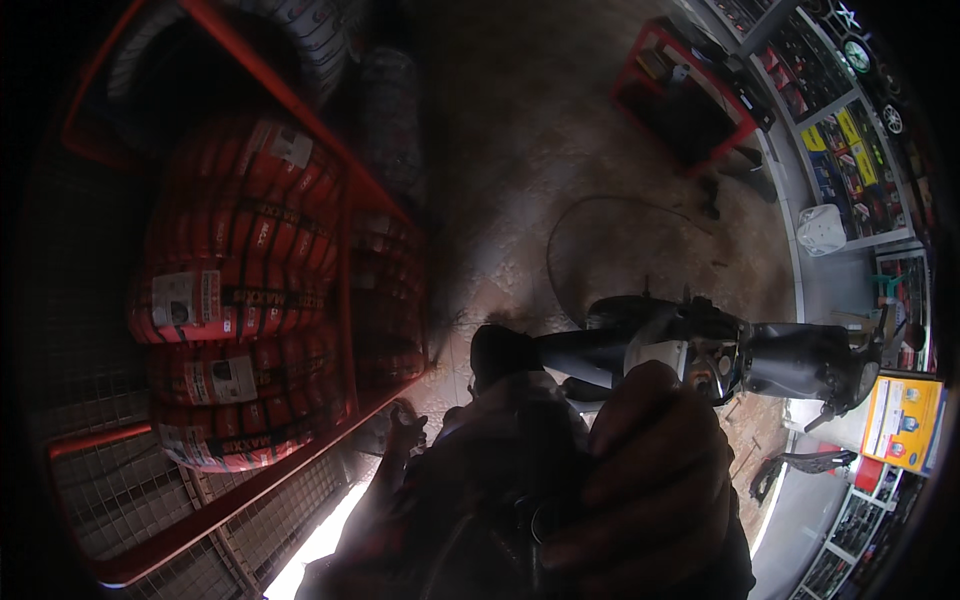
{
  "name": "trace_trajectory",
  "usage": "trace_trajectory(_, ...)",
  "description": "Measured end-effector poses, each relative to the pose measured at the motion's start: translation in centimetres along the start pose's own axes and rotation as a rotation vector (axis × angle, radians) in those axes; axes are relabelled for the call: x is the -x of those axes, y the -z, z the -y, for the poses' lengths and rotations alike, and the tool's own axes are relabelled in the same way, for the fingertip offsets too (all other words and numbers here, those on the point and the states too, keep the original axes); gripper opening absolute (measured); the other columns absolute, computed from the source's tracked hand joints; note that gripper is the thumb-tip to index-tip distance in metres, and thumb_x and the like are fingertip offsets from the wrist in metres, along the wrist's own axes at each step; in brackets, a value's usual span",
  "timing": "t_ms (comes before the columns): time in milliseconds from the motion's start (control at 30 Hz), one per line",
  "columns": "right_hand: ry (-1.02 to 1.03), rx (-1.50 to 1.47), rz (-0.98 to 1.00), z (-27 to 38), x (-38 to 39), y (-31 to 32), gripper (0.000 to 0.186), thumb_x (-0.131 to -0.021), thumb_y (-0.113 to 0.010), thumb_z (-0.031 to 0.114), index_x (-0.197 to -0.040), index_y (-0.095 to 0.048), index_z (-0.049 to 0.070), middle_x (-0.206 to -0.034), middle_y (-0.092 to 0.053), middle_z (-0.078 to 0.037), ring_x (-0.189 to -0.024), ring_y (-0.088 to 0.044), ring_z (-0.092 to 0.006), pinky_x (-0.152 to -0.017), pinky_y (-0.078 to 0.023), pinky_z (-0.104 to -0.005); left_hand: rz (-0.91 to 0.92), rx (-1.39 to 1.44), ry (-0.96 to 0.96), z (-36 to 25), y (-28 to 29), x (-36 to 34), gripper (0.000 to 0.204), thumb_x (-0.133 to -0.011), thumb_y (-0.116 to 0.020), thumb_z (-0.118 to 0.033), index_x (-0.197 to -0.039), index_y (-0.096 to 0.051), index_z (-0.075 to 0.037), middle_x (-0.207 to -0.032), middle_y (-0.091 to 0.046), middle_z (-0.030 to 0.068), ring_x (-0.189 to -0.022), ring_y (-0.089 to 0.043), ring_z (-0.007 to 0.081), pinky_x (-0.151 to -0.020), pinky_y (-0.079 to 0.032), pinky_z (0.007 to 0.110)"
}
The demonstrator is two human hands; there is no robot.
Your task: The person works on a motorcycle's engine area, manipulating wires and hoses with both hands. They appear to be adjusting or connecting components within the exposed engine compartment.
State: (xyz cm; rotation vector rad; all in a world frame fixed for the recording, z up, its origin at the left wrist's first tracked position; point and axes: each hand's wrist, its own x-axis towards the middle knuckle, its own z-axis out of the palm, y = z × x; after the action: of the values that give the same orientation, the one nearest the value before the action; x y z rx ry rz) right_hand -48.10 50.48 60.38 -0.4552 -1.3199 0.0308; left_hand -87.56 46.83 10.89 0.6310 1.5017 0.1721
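Very near and blurred, my right hand (pixel 650 490) fills the lower middle with its fingers curled. Whatever it may hold is hidden in shadow. Farther down to the left, my left hand (pixel 404 428) hangs with fingers apart and nothing visible in it. Close by it stands a red metal rack (pixel 350 300) stacked with tyres in red wrapping (pixel 240 290). Beyond my right hand is a partly dismantled motorcycle (pixel 690 345) with dark body parts and an exposed metal mechanism.
A red cart (pixel 690 95) stands on the tiled floor (pixel 500 200) at the far right, and a thin cable (pixel 553 245) curves across the tiles. Display shelves (pixel 850 150) line the right side, with a white stool (pixel 821 230) and a yellow box (pixel 903 422) beside them.
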Motion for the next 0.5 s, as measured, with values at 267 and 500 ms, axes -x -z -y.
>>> trace_trajectory(267, 0.046, -0.074, -0.071, -12.7, -4.3, 2.4, 0.012, -0.085, -0.073, 0.03, -0.083, -0.07, 0.018, -0.085, -0.073, 0.002, -0.08, -0.057, -0.0163, -0.072, -0.046, -0.0333, -0.114, -0.235, -0.073, -3.5, 0.9, -6.9, 0.093, -0.086, -0.081, -0.022, -0.154, -0.018, -0.015, -0.104, -0.063, 0.0132, -0.086, -0.065, 0.0227, -0.074, -0.057, 0.041)
trace_trajectory(500, -0.072, 0.014, -0.08, -22.0, -10.7, 11.1, 0.011, -0.087, -0.071, 0.028, -0.085, -0.071, 0.018, -0.085, -0.074, 0.002, -0.08, -0.057, -0.0163, -0.068, -0.045, -0.0317, -0.018, -0.232, -0.195, -16.5, -2.2, -16.5, 0.065, -0.087, -0.077, -0.017, -0.143, -0.043, -0.009, -0.111, -0.063, 0.0124, -0.097, -0.063, 0.0254, -0.08, -0.053, 0.037)
